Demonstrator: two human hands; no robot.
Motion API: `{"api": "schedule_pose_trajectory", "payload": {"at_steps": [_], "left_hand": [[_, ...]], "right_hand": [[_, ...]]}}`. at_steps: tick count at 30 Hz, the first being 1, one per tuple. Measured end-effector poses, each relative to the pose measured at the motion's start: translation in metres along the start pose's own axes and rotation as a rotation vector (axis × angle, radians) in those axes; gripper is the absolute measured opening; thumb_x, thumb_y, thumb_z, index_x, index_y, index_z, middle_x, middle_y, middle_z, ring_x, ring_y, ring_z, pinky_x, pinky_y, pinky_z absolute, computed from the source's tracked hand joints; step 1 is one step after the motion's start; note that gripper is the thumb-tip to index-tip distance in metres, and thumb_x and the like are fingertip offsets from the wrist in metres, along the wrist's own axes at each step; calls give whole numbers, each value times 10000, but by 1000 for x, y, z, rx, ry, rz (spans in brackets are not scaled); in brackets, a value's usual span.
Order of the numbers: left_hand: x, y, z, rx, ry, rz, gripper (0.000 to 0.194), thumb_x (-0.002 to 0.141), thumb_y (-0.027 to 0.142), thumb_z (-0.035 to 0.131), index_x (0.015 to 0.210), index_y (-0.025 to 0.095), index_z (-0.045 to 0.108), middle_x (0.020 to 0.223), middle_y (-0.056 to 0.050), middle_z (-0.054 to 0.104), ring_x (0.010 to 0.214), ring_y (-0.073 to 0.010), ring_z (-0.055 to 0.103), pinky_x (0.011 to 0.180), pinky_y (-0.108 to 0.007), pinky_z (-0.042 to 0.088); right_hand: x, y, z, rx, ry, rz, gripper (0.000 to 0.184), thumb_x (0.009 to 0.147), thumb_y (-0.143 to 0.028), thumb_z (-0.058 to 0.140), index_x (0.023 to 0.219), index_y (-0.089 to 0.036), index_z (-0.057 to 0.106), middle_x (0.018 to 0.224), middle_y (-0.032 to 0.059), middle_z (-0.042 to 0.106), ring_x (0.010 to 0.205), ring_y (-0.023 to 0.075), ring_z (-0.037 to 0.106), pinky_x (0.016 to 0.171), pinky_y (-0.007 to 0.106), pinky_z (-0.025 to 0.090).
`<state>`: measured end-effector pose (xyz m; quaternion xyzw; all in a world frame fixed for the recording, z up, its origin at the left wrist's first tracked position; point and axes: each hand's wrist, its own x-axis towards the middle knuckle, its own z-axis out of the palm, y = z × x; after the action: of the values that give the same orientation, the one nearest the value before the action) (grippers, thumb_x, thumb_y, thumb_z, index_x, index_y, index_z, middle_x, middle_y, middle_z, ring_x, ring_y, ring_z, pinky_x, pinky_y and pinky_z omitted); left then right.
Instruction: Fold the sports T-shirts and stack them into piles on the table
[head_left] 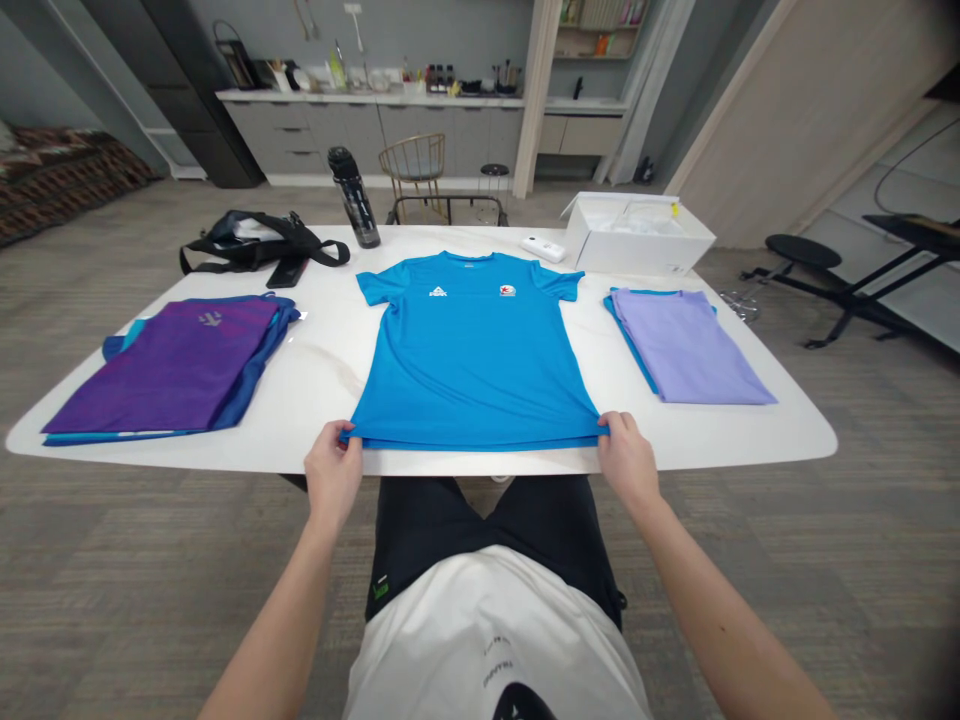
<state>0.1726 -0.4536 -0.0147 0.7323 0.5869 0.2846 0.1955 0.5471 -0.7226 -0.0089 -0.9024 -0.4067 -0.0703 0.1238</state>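
A blue short-sleeved T-shirt [477, 350] lies spread out, front up, on the white table [322, 345], its collar at the far side and its hem near the front edge. Small white and red-white emblems show on its chest. My left hand [334, 468] pinches the left corner of the hem. At the opposite corner, my right hand [627, 455] grips the hem between thumb and fingers. The hem is pulled fairly straight between both hands, with slight creases above it.
Folded clothes with a purple top [176, 365] lie at left, a folded lavender garment [690, 345] over a blue one at right. Behind are a black bag [259, 240], a phone [287, 272], a dark bottle [355, 198], a white device [543, 248] and a white box [637, 245].
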Motion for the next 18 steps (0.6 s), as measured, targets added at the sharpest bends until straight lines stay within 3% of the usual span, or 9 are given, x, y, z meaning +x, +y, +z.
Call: {"api": "schedule_pose_trajectory", "payload": {"at_steps": [3, 7, 10, 13, 15, 18], "left_hand": [[4, -5, -6, -18, 82, 45, 202, 924, 293, 521, 1073, 223, 638, 895, -21, 674, 753, -185, 635, 751, -304, 487], [4, -16, -14, 134, 139, 307, 239, 962, 235, 458, 1108, 204, 645, 1077, -88, 659, 944, -230, 643, 847, -341, 496], [1, -26, -17, 222, 84, 455, 284, 968, 201, 439, 1163, 209, 646, 1130, -108, 642, 1055, -260, 620, 904, -362, 489], [-2, -33, -16, 282, -36, 561, 250, 948, 182, 460, 1097, 216, 658, 1095, -106, 657, 1043, -278, 606, 940, -390, 474], [-3, -35, -15, 295, -58, 550, 196, 931, 174, 475, 1004, 224, 651, 1049, -93, 669, 1008, -278, 611, 924, -395, 471], [-2, -35, -14, 219, 10, 394, 110, 891, 174, 506, 907, 232, 599, 953, -58, 659, 918, -249, 630, 844, -361, 476]], "right_hand": [[0, 9, -2, 98, 74, -21, 242, 881, -87, 437, 1019, -204, 597, 1081, 92, 624, 889, 233, 617, 759, 333, 440], [0, 16, -6, 126, 124, -23, 255, 854, -91, 455, 1007, -211, 619, 1081, 85, 620, 893, 238, 625, 777, 344, 472], [-3, 20, -7, 70, 74, -46, 273, 860, -102, 468, 1046, -208, 638, 1104, 85, 631, 867, 235, 635, 721, 341, 485], [-5, 26, -5, 63, 12, -141, 319, 871, -94, 460, 1098, -215, 650, 1120, 85, 646, 927, 243, 650, 745, 343, 510], [-6, 32, -3, 97, -9, -227, 349, 877, -83, 447, 1121, -222, 655, 1119, 83, 657, 1009, 253, 648, 829, 358, 522], [-6, 39, -1, 178, 6, -268, 323, 906, -123, 457, 1120, -234, 672, 1111, 74, 668, 1058, 255, 642, 895, 372, 518]]}}
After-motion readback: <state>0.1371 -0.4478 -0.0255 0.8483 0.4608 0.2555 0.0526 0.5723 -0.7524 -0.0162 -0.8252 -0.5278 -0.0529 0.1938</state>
